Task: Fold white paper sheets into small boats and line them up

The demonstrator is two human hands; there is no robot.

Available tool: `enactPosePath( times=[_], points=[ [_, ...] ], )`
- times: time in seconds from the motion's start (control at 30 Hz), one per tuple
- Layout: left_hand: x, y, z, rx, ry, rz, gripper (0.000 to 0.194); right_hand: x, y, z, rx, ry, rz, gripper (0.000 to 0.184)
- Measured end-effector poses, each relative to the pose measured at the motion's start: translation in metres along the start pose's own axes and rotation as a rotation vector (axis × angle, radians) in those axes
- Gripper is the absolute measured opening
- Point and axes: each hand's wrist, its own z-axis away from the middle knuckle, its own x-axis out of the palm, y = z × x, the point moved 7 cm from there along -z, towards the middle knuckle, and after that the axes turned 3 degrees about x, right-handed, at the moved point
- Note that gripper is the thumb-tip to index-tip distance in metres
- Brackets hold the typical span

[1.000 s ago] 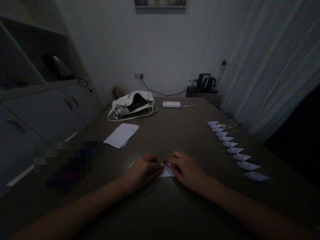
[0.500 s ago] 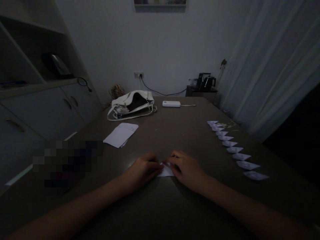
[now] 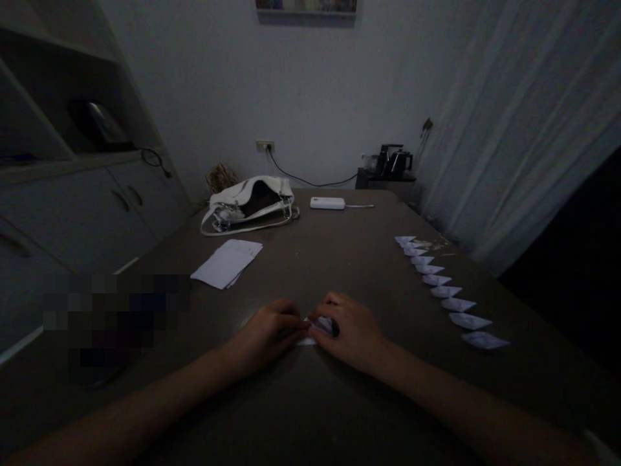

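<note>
A small piece of folded white paper [image 3: 324,324] lies on the table between my hands, partly covered by fingers. My left hand [image 3: 270,331] pinches its left side with thumb and index finger. From the right, my right hand [image 3: 347,331] has its thumb and fingers closed on the paper, the fingertips of both hands almost meeting. To the right, a row of several folded paper boats [image 3: 469,320] runs away from me along the table. A stack of white paper sheets [image 3: 227,264] rests beyond my left hand.
A white handbag [image 3: 252,200] sits open at the table's far left, with a white power bank [image 3: 327,203] and its short cable to the right. Behind the table stand a black kettle [image 3: 398,163] and a low dark cabinet. At left, a patch is pixelated.
My right thumb and fingers have moved left across the paper, closer to my left fingertips. The whole view has shifted slightly, while the boats, sheets and bag stay in place.
</note>
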Motion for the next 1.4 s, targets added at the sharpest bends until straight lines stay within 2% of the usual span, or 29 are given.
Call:
enactPosePath(
  times=[0.27, 0.47, 0.6, 0.7, 0.77, 0.97, 1.23, 1.4],
  points=[
    [-0.003, -0.001, -0.002, -0.015, -0.031, 0.056, 0.02, 0.001, 0.004, -0.005, 0.146, -0.026, -0.091, 0.014],
    [-0.021, -0.007, -0.006, -0.007, 0.037, -0.004, 0.019, 0.001, 0.007, -0.006, 0.145, -0.038, -0.119, 0.02],
    [-0.023, -0.005, -0.011, 0.03, 0.066, -0.117, 0.017, 0.002, 0.007, -0.007, 0.121, -0.051, -0.132, 0.02],
    [-0.017, 0.003, -0.018, 0.075, 0.031, -0.296, 0.015, 0.001, 0.007, -0.007, 0.105, -0.045, -0.106, 0.018],
    [-0.012, 0.007, -0.024, 0.093, -0.034, -0.393, 0.013, 0.002, 0.006, -0.007, 0.094, -0.046, -0.092, 0.018],
    [-0.012, 0.012, -0.038, 0.122, -0.16, -0.471, 0.009, 0.002, 0.008, -0.006, 0.115, -0.038, -0.055, 0.021],
    [-0.016, 0.007, -0.015, 0.11, -0.16, -0.488, 0.01, 0.0, 0.004, -0.005, 0.098, -0.058, -0.08, 0.021],
    [-0.019, 0.01, -0.001, 0.057, -0.155, -0.488, 0.009, 0.0, 0.006, -0.005, 0.097, -0.056, -0.083, 0.021]
  ],
)
